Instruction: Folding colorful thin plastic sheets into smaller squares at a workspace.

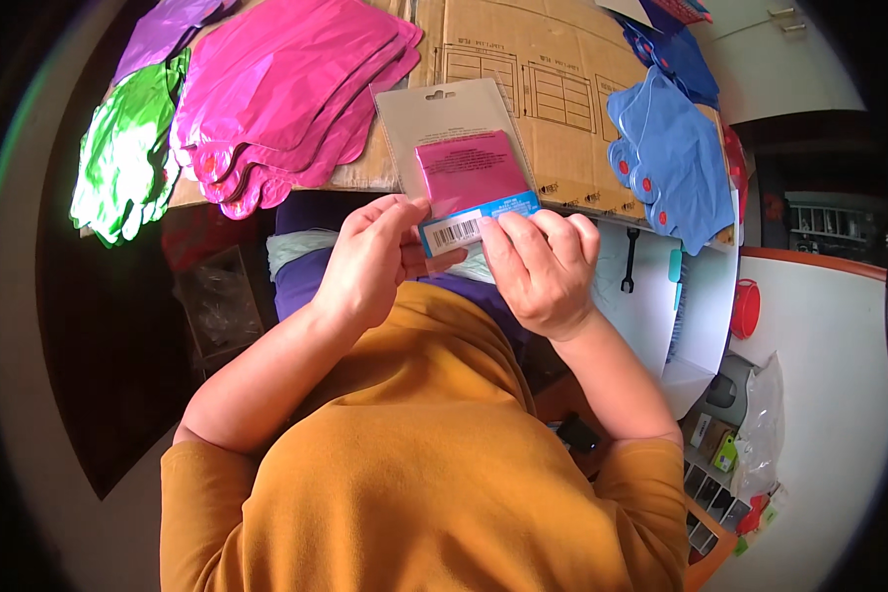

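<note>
Two hands of mine meet over a flat packet; going from the left, a green foil balloon (123, 163) droops over the left edge of the cardboard sheet (553, 89) that covers the table, with a purple foil piece (163, 35) at its far left corner and a stack of pink foil balloons (286, 94) just beside them, reaching to the near edge; my left hand (365, 261) is curled, thumb and fingertips pinched on the lower left corner of the packet (459, 158); the packet is a grey hang-card with a folded pink foil balloon (469, 173) inside and a blue strip with a barcode along its bottom; it is held tilted above the near edge of the cardboard, in front of my chest; my right hand (543, 271) is closed on its lower right corner, thumb on top, fingers folded behind; blue foil balloons (671, 163) lie by the right edge of the cardboard; below them a white shelf (705, 316) holds a red cup (745, 308).
</note>
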### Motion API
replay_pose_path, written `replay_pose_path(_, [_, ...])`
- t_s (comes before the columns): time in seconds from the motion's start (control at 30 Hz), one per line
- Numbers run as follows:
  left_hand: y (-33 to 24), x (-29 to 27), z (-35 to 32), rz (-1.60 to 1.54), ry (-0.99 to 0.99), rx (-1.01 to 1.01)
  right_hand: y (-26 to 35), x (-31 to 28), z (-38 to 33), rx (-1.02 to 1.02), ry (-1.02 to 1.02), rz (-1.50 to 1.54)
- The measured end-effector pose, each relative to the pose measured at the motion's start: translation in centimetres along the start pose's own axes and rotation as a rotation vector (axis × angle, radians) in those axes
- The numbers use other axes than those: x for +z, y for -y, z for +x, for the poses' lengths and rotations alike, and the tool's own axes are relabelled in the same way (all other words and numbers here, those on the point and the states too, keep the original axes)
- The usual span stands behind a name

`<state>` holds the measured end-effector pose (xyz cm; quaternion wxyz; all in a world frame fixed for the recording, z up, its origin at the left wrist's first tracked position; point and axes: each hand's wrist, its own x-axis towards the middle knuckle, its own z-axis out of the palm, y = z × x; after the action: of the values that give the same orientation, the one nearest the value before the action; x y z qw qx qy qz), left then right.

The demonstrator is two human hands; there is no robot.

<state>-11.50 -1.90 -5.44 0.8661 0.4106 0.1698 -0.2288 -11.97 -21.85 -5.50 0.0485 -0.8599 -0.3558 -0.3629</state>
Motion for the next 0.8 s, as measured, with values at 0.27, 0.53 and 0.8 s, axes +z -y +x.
replay_pose_path(0.27, [-0.5, -0.1, 1.7, 0.048, -0.078, -0.016, -0.5, 0.0, 0.7, -0.127, -0.042, 0.061])
replay_pose_path(0.53, [-1.8, 1.3, 0.0, 0.035, -0.095, -0.066, -0.5, -1.5, -0.3, -0.158, 0.049, 0.042])
replay_pose_path(0.8, [-2.6, -0.2, 0.0, 0.089, -0.005, -0.163, -0.4, -0.7, 0.4, -0.198, 0.074, -0.001])
